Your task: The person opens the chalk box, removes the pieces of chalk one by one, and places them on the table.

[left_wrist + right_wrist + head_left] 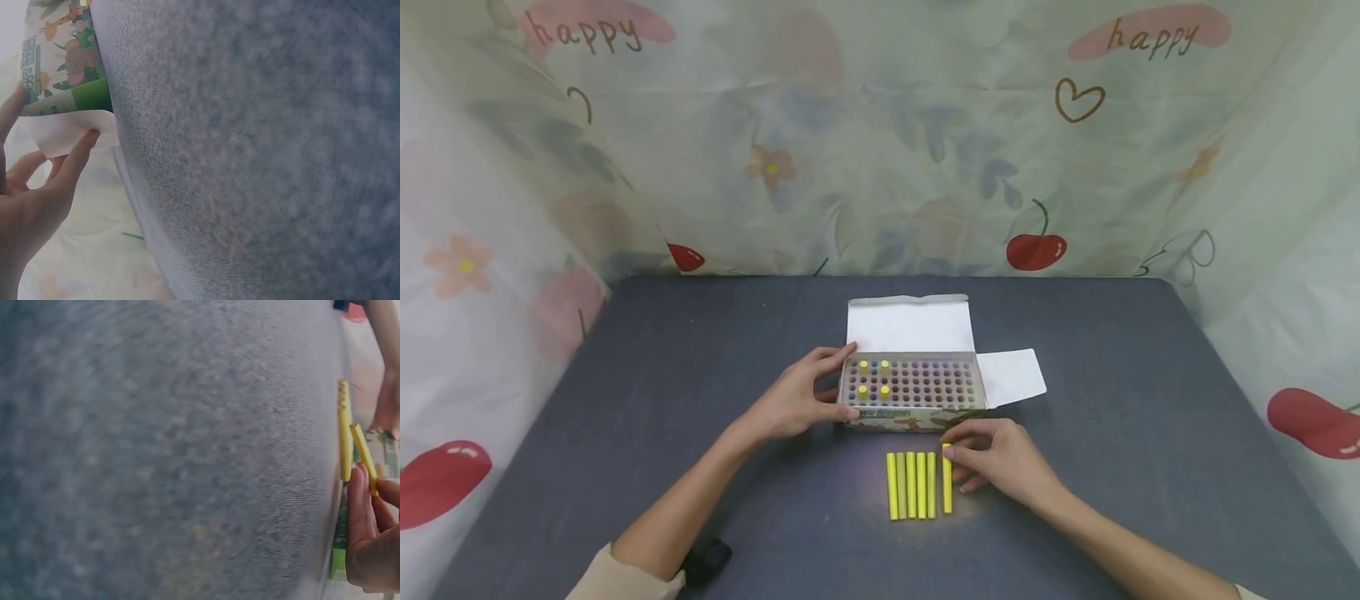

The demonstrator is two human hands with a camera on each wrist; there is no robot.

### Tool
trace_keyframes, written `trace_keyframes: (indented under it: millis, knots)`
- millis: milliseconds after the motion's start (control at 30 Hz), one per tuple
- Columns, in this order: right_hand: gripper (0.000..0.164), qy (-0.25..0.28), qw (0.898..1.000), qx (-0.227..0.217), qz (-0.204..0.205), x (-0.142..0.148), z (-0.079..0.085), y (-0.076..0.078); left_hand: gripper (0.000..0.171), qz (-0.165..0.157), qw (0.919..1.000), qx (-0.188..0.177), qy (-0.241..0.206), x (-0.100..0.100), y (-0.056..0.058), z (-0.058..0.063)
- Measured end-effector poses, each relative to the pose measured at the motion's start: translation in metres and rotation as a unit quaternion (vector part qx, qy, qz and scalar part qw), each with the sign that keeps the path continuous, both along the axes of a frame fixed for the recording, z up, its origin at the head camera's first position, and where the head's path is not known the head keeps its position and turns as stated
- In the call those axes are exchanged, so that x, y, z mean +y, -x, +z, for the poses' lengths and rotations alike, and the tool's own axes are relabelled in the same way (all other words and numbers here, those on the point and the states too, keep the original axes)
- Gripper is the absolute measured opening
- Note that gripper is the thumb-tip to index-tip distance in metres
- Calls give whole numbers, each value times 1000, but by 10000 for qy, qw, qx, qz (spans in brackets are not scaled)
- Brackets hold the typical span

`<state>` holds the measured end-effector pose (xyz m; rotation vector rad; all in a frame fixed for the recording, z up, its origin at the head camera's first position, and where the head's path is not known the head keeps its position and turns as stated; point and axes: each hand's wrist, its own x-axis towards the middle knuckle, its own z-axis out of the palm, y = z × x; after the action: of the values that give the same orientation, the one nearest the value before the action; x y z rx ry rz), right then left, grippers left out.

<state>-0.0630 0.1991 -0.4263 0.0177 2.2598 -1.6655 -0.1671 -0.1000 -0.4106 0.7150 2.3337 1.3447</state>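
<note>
So, the right hand point(996, 458) is pinching a yellow stick point(947, 487) just in front of the box point(917, 421), while the left hand point(801, 396) grips the box's left end, thumb on the front. Five loose sticks point(912, 486) lie side by side in front of the box, and four more stand in its holes. White lid point(910, 325) up at its back, side flap point(1011, 377) out on its right. Under the box there's a dark grey table point(797, 542), and beyond it a pale curtain point(887, 167) with cherries, flowers and "happy" lettering.
</note>
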Motion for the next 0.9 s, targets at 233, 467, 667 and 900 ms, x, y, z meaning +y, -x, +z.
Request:
trace_keyframes:
  millis: [233,467,667,900]
  knots:
    - [26,76,9999,-140,-46,-1,-12,0,94,-49,9999,-5,-117,0,-1,0]
    - [22,-77,9998,-120,-104,-2,-15,0,93,-50,9999,0,-112,0,0,-1]
    - [24,-63,9998,-136,-119,-2,-15,1,94,-20,10000,7,-63,1,1,0]
    - [23,-60,9999,-122,-95,0,-14,1,93,-13,10000,-18,-82,0,0,1]
